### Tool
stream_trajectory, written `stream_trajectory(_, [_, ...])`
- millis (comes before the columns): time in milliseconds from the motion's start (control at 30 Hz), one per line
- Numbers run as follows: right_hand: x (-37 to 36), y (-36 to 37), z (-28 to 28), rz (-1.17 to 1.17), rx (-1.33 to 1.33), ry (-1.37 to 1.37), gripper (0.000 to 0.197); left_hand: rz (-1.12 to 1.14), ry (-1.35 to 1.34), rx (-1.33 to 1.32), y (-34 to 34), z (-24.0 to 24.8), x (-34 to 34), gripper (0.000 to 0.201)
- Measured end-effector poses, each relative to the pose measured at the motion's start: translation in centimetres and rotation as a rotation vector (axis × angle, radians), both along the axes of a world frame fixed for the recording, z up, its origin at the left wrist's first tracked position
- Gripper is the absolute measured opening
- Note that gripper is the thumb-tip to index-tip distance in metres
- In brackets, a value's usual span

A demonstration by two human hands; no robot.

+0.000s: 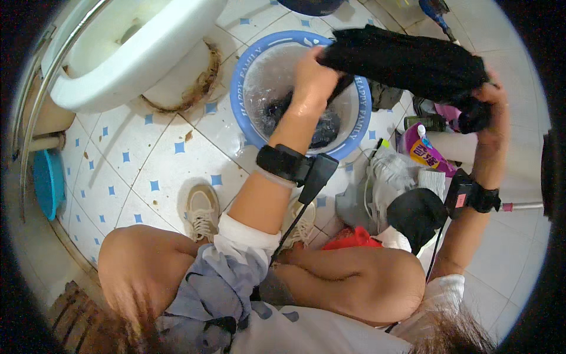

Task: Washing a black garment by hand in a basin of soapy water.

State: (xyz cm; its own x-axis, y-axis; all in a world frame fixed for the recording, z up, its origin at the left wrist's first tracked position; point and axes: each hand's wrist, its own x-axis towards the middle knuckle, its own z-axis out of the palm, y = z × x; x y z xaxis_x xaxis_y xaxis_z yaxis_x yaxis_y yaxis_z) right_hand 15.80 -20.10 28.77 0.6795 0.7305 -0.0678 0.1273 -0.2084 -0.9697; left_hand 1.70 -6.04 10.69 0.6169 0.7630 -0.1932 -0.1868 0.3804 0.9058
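Note:
A wet-looking black garment (407, 62) is stretched between my two hands, raised over the right rim of the wash basin and beyond it. My left hand (315, 82) grips its left end above the basin. The right end hangs bunched from my right hand (494, 97), whose fingers are closed round the cloth. What kind of garment it is does not show. Below stands the round basin (237, 97) with a blue rim, holding cloudy, foamy water. Dark clothing (326, 131) lies in that water, partly hidden by my left forearm.
A toilet (177, 59) stands at the far left, and a light blue basin (48, 184) by the left wall. On the right are a purple detergent bag (421, 144), a grey bag (392, 171), a black cloth (417, 215) and a red item (352, 238). Beige shoes (201, 209) rest on tiled floor.

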Motion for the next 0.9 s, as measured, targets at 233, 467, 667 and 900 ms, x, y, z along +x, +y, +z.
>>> stream_trajectory(233, [-0.7, -4.9, -17.0, -0.189, -0.308, 0.257, 0.055, 0.200, -0.195, -0.321, 0.4, 2.2, 0.2, 0.042])
stream_trajectory(467, [-7.8, -1.7, -20.1, 0.180, 0.074, 1.302, 0.064, 0.248, 0.019, 0.519, -1.4, 2.5, -0.5, 0.053])
stream_trajectory(667, [-8.5, 2.6, -19.8, -0.030, 0.750, 1.455, 0.052, 0.017, -0.024, 0.824, -4.5, 1.7, -0.9, 0.039])
stream_trajectory(900, [-8.4, 4.0, -19.3, -0.172, 0.938, 0.979, 0.041, 0.058, -0.202, 0.230, -6.3, 0.6, -2.3, 0.041])
